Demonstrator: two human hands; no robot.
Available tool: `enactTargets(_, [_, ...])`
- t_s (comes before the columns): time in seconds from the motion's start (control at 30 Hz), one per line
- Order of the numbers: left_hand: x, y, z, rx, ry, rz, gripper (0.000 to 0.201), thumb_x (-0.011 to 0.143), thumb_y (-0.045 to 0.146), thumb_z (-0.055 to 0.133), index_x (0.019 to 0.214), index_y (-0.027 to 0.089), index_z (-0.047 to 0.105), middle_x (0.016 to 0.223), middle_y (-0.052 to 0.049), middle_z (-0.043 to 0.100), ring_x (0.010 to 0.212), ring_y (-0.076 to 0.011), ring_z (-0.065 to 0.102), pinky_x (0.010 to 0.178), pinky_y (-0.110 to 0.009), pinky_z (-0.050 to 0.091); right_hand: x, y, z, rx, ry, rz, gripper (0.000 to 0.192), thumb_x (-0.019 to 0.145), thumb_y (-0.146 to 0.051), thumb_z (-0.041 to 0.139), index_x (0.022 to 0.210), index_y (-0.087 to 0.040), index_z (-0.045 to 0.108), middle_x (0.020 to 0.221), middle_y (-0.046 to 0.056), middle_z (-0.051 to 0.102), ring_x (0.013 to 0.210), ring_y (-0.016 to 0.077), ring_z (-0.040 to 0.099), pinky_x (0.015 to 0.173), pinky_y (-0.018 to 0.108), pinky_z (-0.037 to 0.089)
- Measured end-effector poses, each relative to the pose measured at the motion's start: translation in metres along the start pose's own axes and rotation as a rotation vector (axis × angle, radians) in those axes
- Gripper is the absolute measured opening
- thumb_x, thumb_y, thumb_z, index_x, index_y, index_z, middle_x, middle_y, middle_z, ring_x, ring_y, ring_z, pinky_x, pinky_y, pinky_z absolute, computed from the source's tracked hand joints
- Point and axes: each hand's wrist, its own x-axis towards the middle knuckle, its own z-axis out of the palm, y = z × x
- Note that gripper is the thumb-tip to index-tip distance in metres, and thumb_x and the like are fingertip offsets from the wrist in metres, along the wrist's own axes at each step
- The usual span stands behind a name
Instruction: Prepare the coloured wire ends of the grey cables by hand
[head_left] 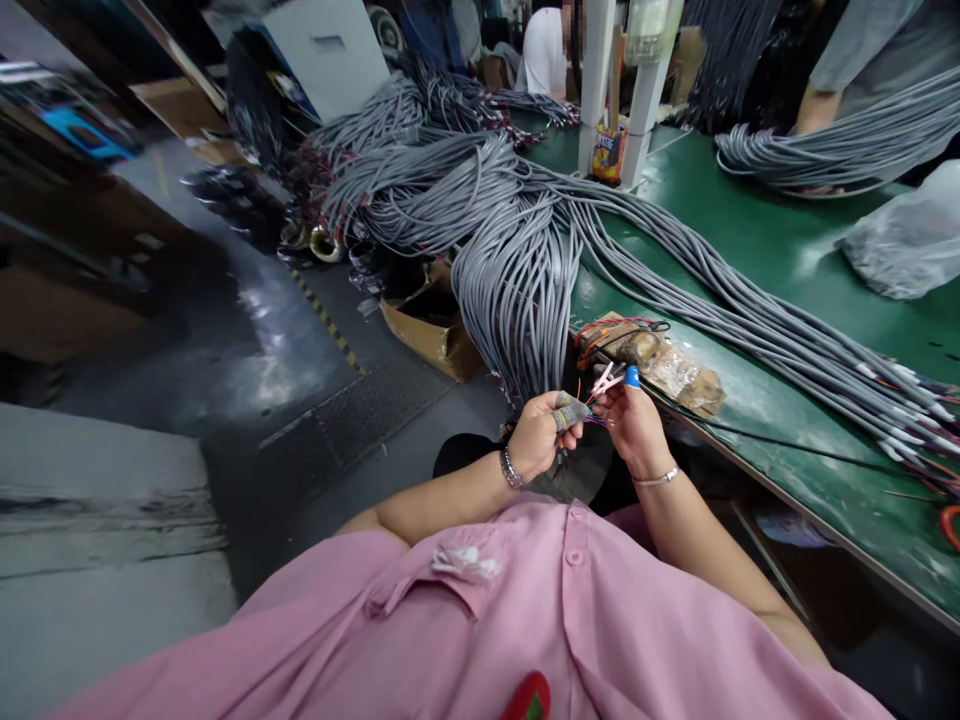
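Step in hand: looks like wire-end prep. One grey cable end is held up in front of the chest, its thin coloured wires fanned out between the two hands.
L hand: fist closed round the grey cable end, thumb on top; watch on the wrist.
R hand: just beside the L, almost touching. Fingers pinch at the coloured wires; a blue cap sits on one fingertip and pink bits stick up next to it. Can't tell if the pink is a tool or a clip.
Hands together: close, both working the same cable end, clamped on it, not apart.
Where the cable is: in the hands, off the bench edge, over the lap; its length runs down and away, prob. from the hanging bundle.
Next move calls for (judgement): fine fingertip work. Pick one wire from the fan w/o pulling the others, L hand holding the jacket steady. Wires are thin and hard to tell apart at this size.
Bench: green top, to the R of and beyond the hands, scuffed.
Grey cable bundle: big mass, draped over the bench edge just above the hands; more strands run along the bench to the far R.
Brown packet: on the bench just beyond the R hand, crinkly wrap, red wire by it.
Cardboard box: on the floor, L of and beyond the hands.
Plastic bag: on the bench, far R.
Room: workshop floor, dark, yellow-black tape line; white post on the bench well beyond; other people's arms at the far end, handling more cable.
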Motion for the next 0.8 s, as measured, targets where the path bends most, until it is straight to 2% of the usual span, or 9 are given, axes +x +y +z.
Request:
enactTargets(0.1, [0.000, -0.001, -0.001, -0.001, 0.000, -0.006, 0.018, 0.069, 0.029, 0.069, 0.070, 0.014, 0.059, 0.052, 0.001, 0.059, 0.036, -0.0061, 0.047, 0.035, -0.017, 0.029, 0.003, 0.008, -0.004, -0.004, 0.003, -0.041, 0.037, 0.081, -0.056, 0.062, 0.084, -0.019, 0.068, 0.077, 0.002, 0.068, 0.061, 0.0101, 0.057, 0.055, 0.022, 0.050])
enactTargets(0.27, [0.002, -0.002, -0.001, 0.020, 0.002, -0.012, 0.019, 0.070, 0.030, 0.068, 0.069, 0.014, 0.058, 0.052, 0.001, 0.059, 0.036, -0.0059, 0.048, 0.034, -0.017, 0.027, 0.010, 0.012, -0.004, 0.127, -0.037, 0.085, 0.037, 0.074, -0.055, 0.070, 0.083, -0.019, 0.068, 0.075, 0.000, 0.068, 0.060, 0.0105, 0.058, 0.053, 0.022, 0.049])
enactTargets(0.5, [0.003, -0.006, -0.001, 0.048, 0.004, -0.033, 0.021, 0.068, 0.032, 0.069, 0.068, 0.015, 0.056, 0.053, 0.002, 0.059, 0.036, -0.0056, 0.047, 0.035, -0.017, 0.027, 0.014, 0.012, 0.002, 0.202, 0.058, 0.056, 0.029, 0.072, -0.046, 0.075, 0.076, -0.019, 0.065, 0.070, -0.001, 0.067, 0.059, 0.0104, 0.058, 0.054, 0.022, 0.049])
enactTargets(0.8, [-0.004, -0.002, -0.001, 0.048, 0.002, -0.027, 0.023, 0.069, 0.034, 0.070, 0.067, 0.015, 0.057, 0.052, 0.001, 0.059, 0.035, -0.0057, 0.046, 0.034, -0.018, 0.026, 0.004, 0.007, -0.003, 0.152, -0.057, 0.144, 0.046, 0.074, -0.068, 0.061, 0.076, -0.022, 0.060, 0.077, -0.001, 0.067, 0.061, 0.0110, 0.059, 0.056, 0.024, 0.049])
